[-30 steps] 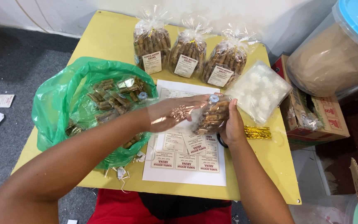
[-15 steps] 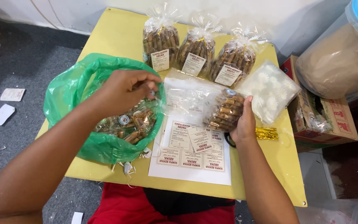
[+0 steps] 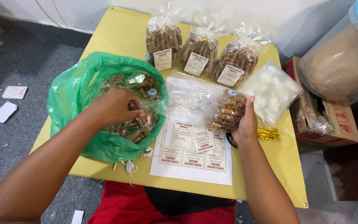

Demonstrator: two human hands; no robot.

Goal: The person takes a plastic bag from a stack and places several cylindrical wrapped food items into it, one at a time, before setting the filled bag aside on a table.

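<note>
So in the head view your left hand (image 3: pixel 114 107) closed on rolled snacks in the green bag (image 3: pixel 69 97), your right hand (image 3: pixel 245 124) gripped the half-filled clear bag (image 3: pixel 224 112), while three tied packs (image 3: pixel 199 52) stood finished behind.

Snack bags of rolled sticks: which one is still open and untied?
The clear bag held by the right hand, lying on its side, mouth open. The three bags at the table's back edge stand tied and labelled.
</note>
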